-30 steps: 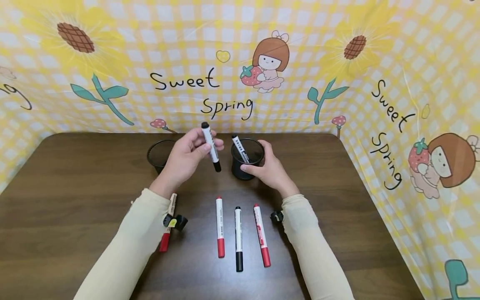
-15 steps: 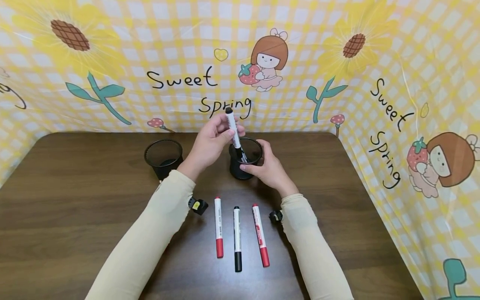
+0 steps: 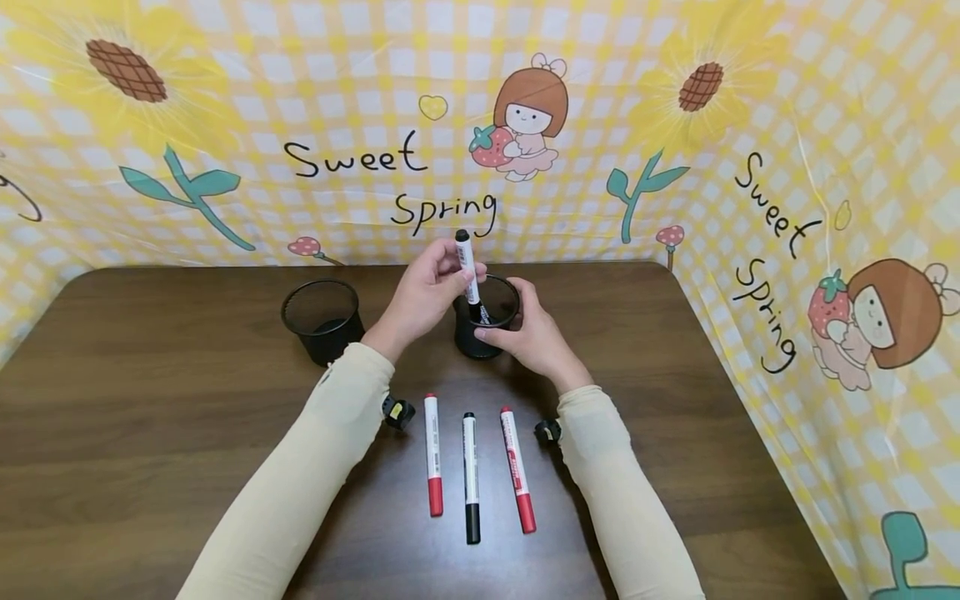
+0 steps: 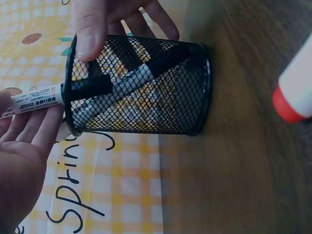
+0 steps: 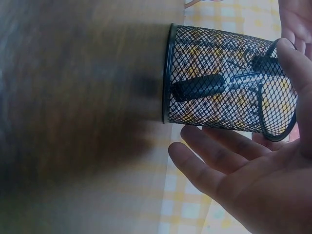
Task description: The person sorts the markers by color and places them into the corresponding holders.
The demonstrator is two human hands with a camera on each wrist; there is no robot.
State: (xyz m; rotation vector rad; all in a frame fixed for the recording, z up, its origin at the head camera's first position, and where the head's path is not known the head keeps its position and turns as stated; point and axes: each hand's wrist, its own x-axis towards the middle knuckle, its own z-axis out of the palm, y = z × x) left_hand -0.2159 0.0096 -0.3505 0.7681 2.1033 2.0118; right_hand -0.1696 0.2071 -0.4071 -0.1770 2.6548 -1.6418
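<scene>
My left hand [image 3: 423,292] pinches a white marker with black ends [image 3: 468,265]. The marker's lower black cap is inside the rim of the right mesh pen holder [image 3: 480,343], as the left wrist view shows. Another black-capped marker [image 4: 127,82] leans inside that holder, its cap toward the bottom. With thumb and fingers about the rim, my right hand [image 3: 542,333] grips the same holder on its right side. In the right wrist view some fingers [image 5: 202,168] of that hand stand apart from the mesh.
A second black mesh pen holder [image 3: 324,337] stands to the left. In front lie a red-capped marker [image 3: 433,454], a black-capped marker [image 3: 470,475] and another red-capped marker [image 3: 517,468] on the wooden table [image 3: 172,433]. A printed yellow checked cloth [image 3: 352,75] hangs behind.
My left hand has moved right from between the holders to the right holder, and the marker's lower end has gone down inside its rim. My right hand keeps its grip on the holder.
</scene>
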